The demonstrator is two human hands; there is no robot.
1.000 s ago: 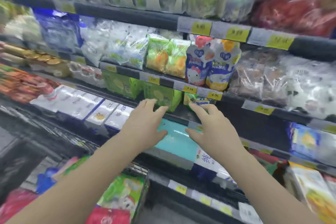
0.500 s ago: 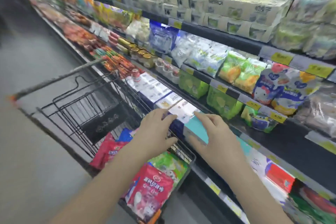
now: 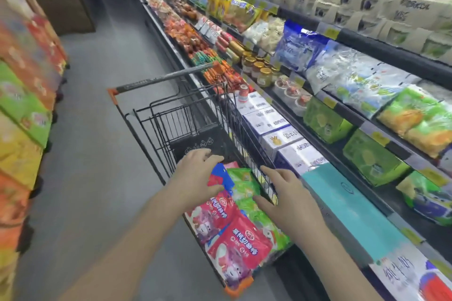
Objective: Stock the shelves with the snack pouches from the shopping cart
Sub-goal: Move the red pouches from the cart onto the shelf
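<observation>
**A:** Where are the snack pouches?

**B:** They lie in the shopping cart, heaped at its near end. The red pouches are toward the left and the green pouches lie along the right wall. A blue-and-red pouch sits on top of the heap.

**A:** And the person's hands?

**B:** Both are over the cart and neither grips anything. The left hand has its fingers spread and loose. The edge of the blue-and-red pouch shows between its thumb and fingers, but whether skin touches it cannot be told. The right hand is flat with its fingers straight, above the cart's right wire wall, and its fingertips point at the green pouches.

**A:** Where does the cart stand?

**B:** It stands on the grey floor, just beside the shelves on the right, with its handle at the far end. White boxes and a teal box line the low shelf next to it. Green boxes sit one tier up, and small jars stand farther along.
</observation>
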